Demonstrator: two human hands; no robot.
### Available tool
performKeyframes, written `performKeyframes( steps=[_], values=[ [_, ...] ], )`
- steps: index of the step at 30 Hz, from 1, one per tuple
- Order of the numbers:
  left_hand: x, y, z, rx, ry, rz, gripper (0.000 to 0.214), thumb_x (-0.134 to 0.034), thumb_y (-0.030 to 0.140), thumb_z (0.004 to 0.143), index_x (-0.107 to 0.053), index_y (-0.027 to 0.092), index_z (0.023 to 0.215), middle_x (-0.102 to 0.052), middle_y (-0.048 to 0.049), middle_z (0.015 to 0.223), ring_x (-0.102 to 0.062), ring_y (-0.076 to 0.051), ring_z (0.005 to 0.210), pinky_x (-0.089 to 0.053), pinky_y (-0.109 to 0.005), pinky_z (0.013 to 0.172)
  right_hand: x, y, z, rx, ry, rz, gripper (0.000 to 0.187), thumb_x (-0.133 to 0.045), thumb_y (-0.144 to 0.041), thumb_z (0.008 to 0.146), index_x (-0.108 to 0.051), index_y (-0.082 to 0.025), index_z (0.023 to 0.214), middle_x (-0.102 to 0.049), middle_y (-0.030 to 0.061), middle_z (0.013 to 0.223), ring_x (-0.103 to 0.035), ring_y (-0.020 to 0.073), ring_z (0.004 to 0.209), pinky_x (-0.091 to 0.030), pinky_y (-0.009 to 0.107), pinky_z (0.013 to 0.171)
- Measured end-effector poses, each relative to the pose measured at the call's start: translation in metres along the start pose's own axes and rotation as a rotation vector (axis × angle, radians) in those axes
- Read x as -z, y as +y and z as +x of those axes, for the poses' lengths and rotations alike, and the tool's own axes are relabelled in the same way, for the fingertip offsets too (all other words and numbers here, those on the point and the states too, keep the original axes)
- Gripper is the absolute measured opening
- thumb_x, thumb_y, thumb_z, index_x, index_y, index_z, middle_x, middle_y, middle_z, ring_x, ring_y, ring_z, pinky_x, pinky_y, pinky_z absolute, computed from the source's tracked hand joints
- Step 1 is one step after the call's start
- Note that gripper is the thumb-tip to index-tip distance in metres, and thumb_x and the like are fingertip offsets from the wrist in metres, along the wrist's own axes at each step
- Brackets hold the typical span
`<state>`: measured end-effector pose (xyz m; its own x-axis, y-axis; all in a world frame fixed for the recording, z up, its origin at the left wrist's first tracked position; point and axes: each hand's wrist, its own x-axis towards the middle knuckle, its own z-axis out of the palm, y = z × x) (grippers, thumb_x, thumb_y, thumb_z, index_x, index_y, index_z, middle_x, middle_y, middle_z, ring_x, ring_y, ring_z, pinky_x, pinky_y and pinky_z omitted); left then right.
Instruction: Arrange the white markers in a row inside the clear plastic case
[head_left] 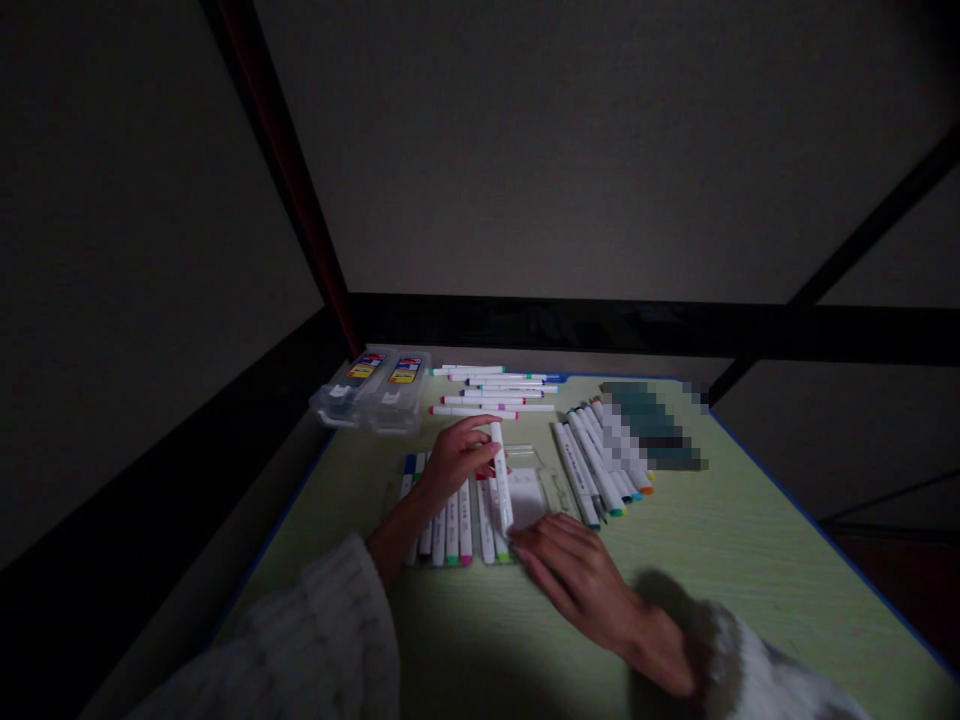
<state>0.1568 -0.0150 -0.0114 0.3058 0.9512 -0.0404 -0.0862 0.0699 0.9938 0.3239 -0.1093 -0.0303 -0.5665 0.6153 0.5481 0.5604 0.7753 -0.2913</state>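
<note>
A row of white marker pens (450,525) with coloured caps lies in a clear open case (551,485) on the pale green table (750,560). My left hand (454,460) rests over the row and pinches the upper end of one white marker (501,480) between thumb and fingers. My right hand (574,575) lies at the near end of the same marker, fingers curled against the case's front edge and the marker tips.
A pile of markers (495,390) lies at the far edge. Another fanned group of markers (596,460) sits right of the case, by a blurred dark patch (652,425). Two clear plastic boxes (375,390) stand far left. Dark wall and frame bars lie behind.
</note>
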Motion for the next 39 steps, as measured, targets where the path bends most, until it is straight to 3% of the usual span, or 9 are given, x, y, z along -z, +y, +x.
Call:
performKeyframes(
  steps=[6, 12, 32, 39],
  values=[
    [0.001, -0.001, 0.002, 0.030, 0.020, -0.013, 0.053, -0.066, 0.032, 0.058, -0.051, 0.012, 0.105, -0.059, 0.0021, 0.059, -0.062, -0.015, 0.051, -0.044, -0.020, 0.045, -0.002, 0.000, 0.000, 0.027, 0.037, -0.053, 0.029, -0.036, -0.022, 0.090, -0.055, -0.017, 0.069, -0.055, 0.0023, 0.058, -0.050, 0.0145, 0.055, -0.042, 0.028, 0.054],
    [-0.001, -0.001, 0.001, 0.051, 0.005, -0.031, 0.048, -0.065, 0.030, 0.058, -0.052, 0.013, 0.100, -0.059, 0.0027, 0.060, -0.062, -0.015, 0.050, -0.046, -0.021, 0.046, -0.007, 0.002, -0.002, 0.015, 0.010, -0.093, 0.035, -0.035, -0.027, 0.091, -0.051, -0.018, 0.061, -0.051, 0.0002, 0.055, -0.046, 0.0132, 0.053, -0.036, 0.027, 0.054],
    [-0.003, -0.004, 0.000, 0.073, -0.021, -0.014, 0.046, -0.067, 0.029, 0.057, -0.054, 0.012, 0.098, -0.058, 0.0023, 0.062, -0.060, -0.012, 0.051, -0.047, -0.021, 0.047, -0.009, 0.004, -0.005, -0.043, 0.015, -0.037, 0.027, -0.040, -0.027, 0.089, -0.050, -0.018, 0.065, -0.052, 0.0004, 0.060, -0.047, 0.0135, 0.057, -0.035, 0.027, 0.056],
    [0.000, -0.009, 0.002, 0.002, -0.010, 0.040, 0.041, -0.067, 0.026, 0.057, -0.056, 0.013, 0.094, -0.055, 0.0027, 0.070, -0.056, -0.008, 0.052, -0.047, -0.019, 0.045, -0.007, 0.002, -0.004, -0.031, 0.019, -0.053, 0.021, -0.038, -0.026, 0.089, -0.050, -0.018, 0.072, -0.055, 0.0029, 0.066, -0.049, 0.0151, 0.062, -0.039, 0.028, 0.056]
  ],
)
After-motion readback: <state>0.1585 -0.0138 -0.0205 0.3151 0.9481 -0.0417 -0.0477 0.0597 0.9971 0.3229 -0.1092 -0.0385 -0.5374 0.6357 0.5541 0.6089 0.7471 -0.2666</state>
